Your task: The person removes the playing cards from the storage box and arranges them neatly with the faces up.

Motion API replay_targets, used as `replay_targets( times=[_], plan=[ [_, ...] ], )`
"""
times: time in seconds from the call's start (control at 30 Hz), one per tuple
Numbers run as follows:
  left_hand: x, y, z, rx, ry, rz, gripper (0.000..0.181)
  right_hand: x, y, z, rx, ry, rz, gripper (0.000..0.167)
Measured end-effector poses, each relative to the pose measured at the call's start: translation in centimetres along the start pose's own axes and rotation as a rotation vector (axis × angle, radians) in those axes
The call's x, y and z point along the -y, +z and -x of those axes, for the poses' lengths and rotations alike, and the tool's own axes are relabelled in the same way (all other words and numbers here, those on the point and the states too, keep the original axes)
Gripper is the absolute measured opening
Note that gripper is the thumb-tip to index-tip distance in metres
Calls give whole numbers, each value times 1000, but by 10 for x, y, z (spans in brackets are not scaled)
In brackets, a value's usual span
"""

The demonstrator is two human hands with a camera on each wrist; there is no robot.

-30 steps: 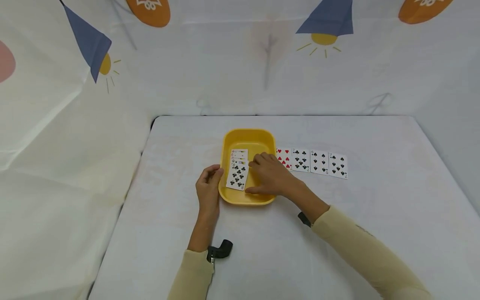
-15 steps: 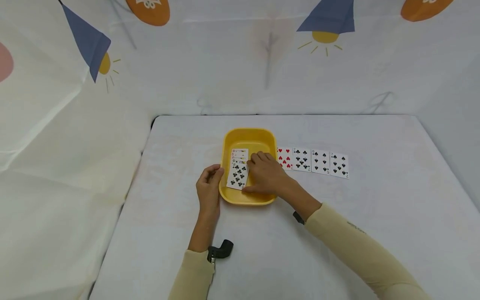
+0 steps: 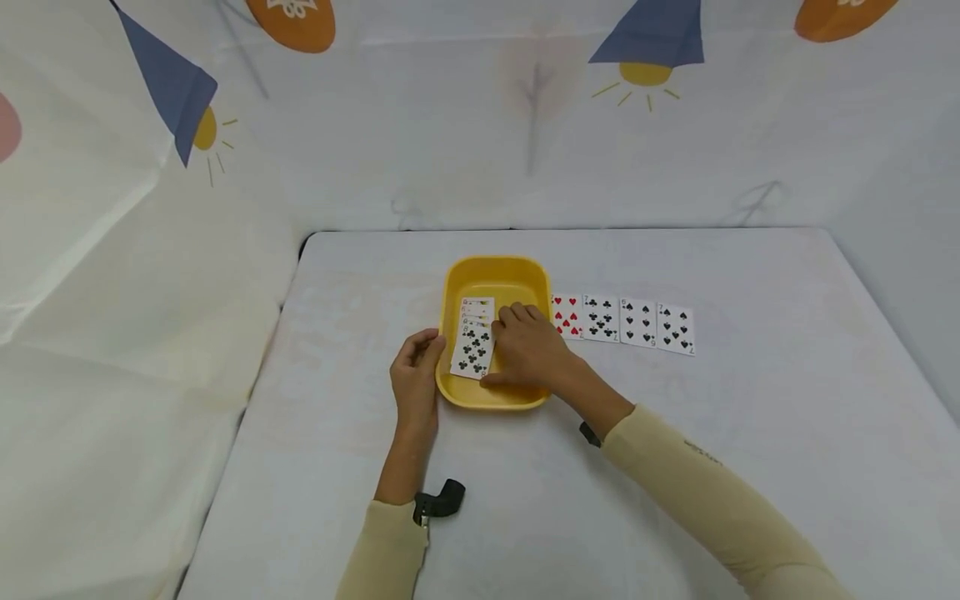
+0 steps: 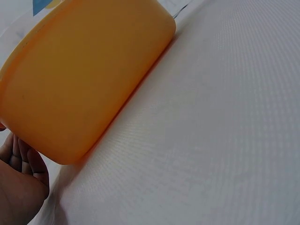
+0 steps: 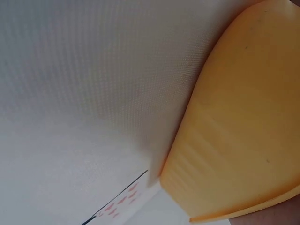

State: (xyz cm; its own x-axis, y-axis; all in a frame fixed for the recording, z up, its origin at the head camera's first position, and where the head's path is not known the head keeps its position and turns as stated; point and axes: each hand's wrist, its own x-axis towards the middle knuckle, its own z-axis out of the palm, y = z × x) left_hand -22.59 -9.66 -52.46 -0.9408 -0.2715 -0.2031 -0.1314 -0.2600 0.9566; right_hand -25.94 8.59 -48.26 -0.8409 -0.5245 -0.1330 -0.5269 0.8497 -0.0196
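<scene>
The yellow tray (image 3: 498, 271) looks like smooth plastic, a bit shiny. The playing cards (image 3: 472, 350) look like smooth paper. The counter cover (image 4: 211, 117) looks like dull, bumpy cloth.

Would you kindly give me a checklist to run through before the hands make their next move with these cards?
1. Yellow tray resting on the table: ok.
2. Left hand holding the tray's left side: ok.
3. Right hand at the right edge of the eight of clubs: ok.
4. Right hand's firm grip on that card: cannot tell.
5. Nearest heart card outside the tray fully visible from above: not ok; the rim covers its left edge.
</scene>
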Motion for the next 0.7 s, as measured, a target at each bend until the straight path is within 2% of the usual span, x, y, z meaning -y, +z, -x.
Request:
replay_targets(
  times=[0.33,0.53,0.7],
  plan=[
    [-2,-2,1,28,37,-22,30,-9,-17,14,-49,-3,-105,88],
    [-5,0,2,34,-20,-17,30,-19,-18,24,-63,-20,-151,90],
    [-8,0,2,27,-36,-39,29,-26,-18,30,-73,-14,-211,88]
  ],
)
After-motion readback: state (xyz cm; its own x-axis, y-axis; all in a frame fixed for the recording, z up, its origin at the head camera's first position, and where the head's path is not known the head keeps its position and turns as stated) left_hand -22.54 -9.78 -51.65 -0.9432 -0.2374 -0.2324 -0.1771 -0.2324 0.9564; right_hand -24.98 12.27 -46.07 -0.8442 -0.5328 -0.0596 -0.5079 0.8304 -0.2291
